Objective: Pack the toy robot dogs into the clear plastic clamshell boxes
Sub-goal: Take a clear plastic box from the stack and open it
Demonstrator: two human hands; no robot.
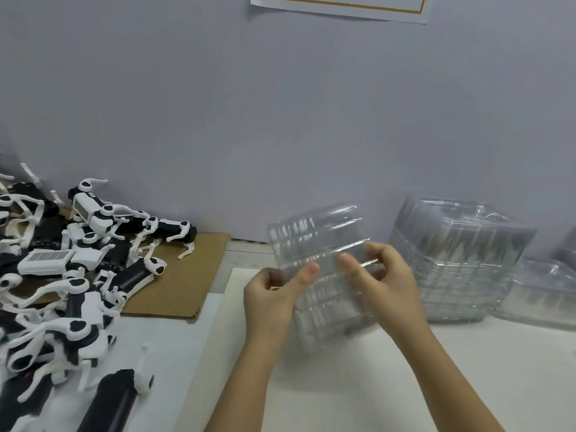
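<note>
The pile of toy robot dogs (pixel 62 275) is cut off by the left and bottom edges, and the lower dogs are covered by those on top. The cardboard (pixel 187 275) is partly hidden beneath them. The held clamshell boxes (pixel 324 244) are blurred, so their number cannot be told. Behind them the fingers of the left hand (pixel 271 300) and right hand (pixel 386 282) are seen only dimly. The paper sheet (pixel 339 7) is cropped by the top edge, and the lone box (pixel 545 294) by the right edge.

We are looking at a small packing workshop. Identical toy robot dogs (pixel 46 263) are lying heaped on the counter (pixel 467 369), and clear clamshell boxes (pixel 461 260) are standing stacked alongside.
</note>
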